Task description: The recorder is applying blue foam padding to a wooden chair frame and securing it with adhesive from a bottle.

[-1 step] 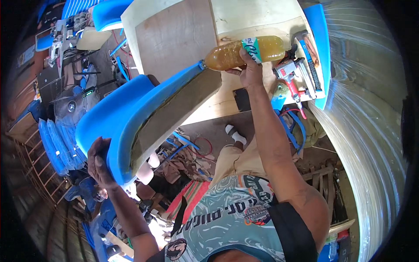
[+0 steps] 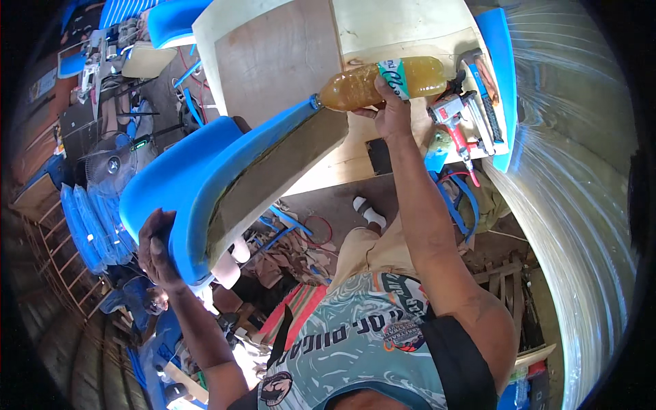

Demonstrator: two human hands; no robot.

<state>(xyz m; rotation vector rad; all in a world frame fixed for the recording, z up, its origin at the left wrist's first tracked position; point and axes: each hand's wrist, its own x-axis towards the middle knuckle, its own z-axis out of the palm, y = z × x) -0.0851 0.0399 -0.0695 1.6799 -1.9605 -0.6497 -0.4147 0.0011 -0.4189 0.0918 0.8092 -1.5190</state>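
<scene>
My right hand [image 2: 391, 113] is closed around a plastic bottle [image 2: 348, 87] of amber liquid with a green and white label. The bottle lies tilted, its narrow capped end against the far tip of a curved blue chair shell [image 2: 205, 178]. Whether any liquid is coming out cannot be seen. The shell has a brown inner side panel [image 2: 273, 188] with a rough, dark seam along the blue edge. At its near left end, my left hand [image 2: 158, 253] grips the blue rim, fingers on the outside.
Under the bottle stands a pale wooden table [image 2: 389, 34]. A red and grey staple gun [image 2: 452, 119] and a hammer [image 2: 471, 58] lie at its right side. Clear plastic sheeting [image 2: 574, 171] hangs at the right. A fan [image 2: 113, 167] and a person [image 2: 147, 301] are at the left.
My hands, the bottle and the chair shell stay practically where they were. The person at the lower left has shifted slightly.
</scene>
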